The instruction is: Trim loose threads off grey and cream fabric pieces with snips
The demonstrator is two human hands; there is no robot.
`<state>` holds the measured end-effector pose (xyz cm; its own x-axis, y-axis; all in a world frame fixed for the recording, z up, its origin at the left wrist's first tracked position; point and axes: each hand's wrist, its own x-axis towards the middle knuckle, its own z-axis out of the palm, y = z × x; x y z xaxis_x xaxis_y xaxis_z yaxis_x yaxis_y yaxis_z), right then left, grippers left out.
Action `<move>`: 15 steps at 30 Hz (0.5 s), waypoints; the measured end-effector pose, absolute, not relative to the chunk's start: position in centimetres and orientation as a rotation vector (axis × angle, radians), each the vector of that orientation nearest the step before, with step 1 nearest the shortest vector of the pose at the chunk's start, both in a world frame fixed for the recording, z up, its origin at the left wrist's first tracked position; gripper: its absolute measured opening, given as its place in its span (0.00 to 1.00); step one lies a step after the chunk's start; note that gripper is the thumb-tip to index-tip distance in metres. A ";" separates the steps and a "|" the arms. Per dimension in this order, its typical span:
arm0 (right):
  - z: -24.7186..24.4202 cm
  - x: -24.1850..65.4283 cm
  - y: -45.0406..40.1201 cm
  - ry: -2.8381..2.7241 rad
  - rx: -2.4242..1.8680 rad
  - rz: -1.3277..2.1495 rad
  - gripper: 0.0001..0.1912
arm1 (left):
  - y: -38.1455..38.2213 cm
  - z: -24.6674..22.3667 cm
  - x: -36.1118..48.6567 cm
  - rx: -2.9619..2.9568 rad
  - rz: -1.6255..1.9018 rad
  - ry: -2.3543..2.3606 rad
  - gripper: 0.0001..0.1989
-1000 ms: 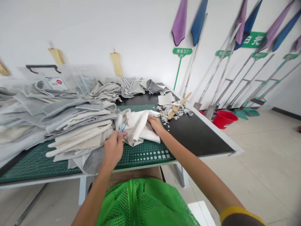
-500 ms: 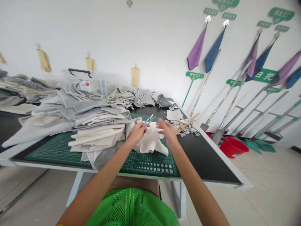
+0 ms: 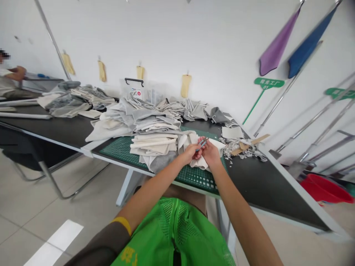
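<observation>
My left hand (image 3: 191, 153) is closed around small blue-handled thread snips (image 3: 202, 144), whose tips point up and to the right. Close against it, my right hand (image 3: 210, 153) is turned palm up, its fingers loosely curved and touching or nearly touching the snips; I see nothing held in it. Beneath both hands a crumpled white cloth piece (image 3: 219, 145) lies on the green cutting mat (image 3: 118, 147). Just left of them rises a stack of folded cream and grey cloth pieces (image 3: 154, 144).
Cloth scraps (image 3: 235, 147) and a tan strip (image 3: 251, 144) lie on the right of the black table (image 3: 257, 181). A clear box (image 3: 135, 90) and more cloth piles (image 3: 80, 99) stand behind. A red bucket (image 3: 325, 188) is on the floor; another person (image 3: 11, 79) sits far left.
The view has swung left, bringing another person into sight. My right hand has come in against my left hand and the snips, turning palm up. The snips remain in my left hand.
</observation>
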<state>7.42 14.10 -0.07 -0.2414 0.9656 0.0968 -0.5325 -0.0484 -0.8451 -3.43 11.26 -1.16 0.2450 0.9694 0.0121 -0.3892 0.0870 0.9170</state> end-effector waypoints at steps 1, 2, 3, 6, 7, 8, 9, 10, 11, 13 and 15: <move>-0.2 7.5 14.1 -0.950 -0.600 1.611 0.08 | 11.4 -1.1 -3.7 0.980 1.151 0.705 0.08; -0.3 7.5 14.2 -0.936 -0.584 1.623 0.08 | 11.5 -1.1 -3.9 0.974 1.133 0.661 0.08; -0.4 7.4 14.2 -0.927 -0.577 1.624 0.08 | 11.6 -1.1 -4.0 0.967 1.117 0.625 0.09; -1.1 7.2 14.6 -0.894 -0.578 1.597 0.07 | 11.9 -1.2 -4.2 0.945 1.080 0.547 0.10; -1.3 7.1 14.7 -0.884 -0.570 1.590 0.06 | 11.9 -1.3 -4.2 0.935 1.068 0.527 0.10; -1.5 7.1 14.8 -0.876 -0.555 1.588 0.06 | 11.9 -1.3 -4.2 0.924 1.059 0.506 0.11; -1.6 7.1 15.0 -0.869 -0.539 1.589 0.06 | 11.9 -1.3 -4.2 0.911 1.051 0.486 0.11; -1.8 7.1 15.1 -0.862 -0.525 1.592 0.06 | 11.9 -1.3 -4.2 0.898 1.042 0.467 0.12; -1.9 7.1 15.2 -0.856 -0.516 1.595 0.06 | 11.8 -1.3 -4.2 0.886 1.033 0.452 0.13; -2.0 7.1 15.4 -0.839 -0.523 1.597 0.05 | 11.7 -1.2 -4.3 0.868 1.015 0.428 0.14; -2.0 7.0 15.4 -0.819 -0.552 1.590 0.04 | 11.7 -1.1 -4.3 0.857 0.999 0.418 0.14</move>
<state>7.01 15.43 -1.96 -0.1835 0.9786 0.0930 -0.6438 -0.0482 -0.7637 -4.31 11.71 -1.08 0.5014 0.8626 0.0673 -0.5578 0.2628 0.7873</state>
